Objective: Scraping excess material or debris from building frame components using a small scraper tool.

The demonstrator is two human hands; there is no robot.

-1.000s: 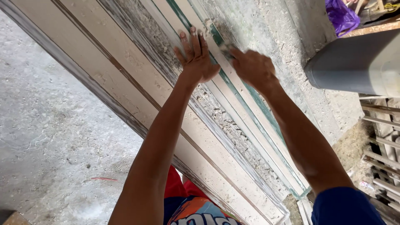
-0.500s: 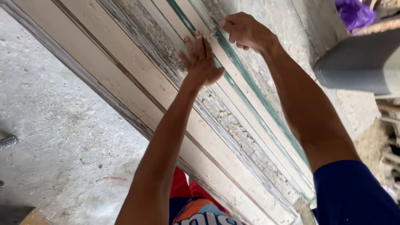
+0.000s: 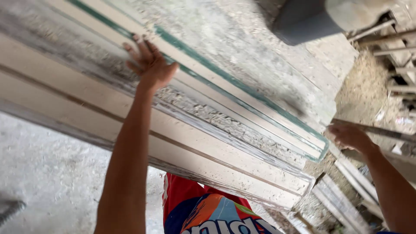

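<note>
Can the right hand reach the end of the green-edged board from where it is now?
Probably yes. The right hand hangs just beside the end of the green-edged board, and nothing lies between them. The left hand presses flat on the stack farther along.

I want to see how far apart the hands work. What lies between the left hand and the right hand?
In the head view, green-edged boards stretch from the left hand to their ends near the right hand.
</note>
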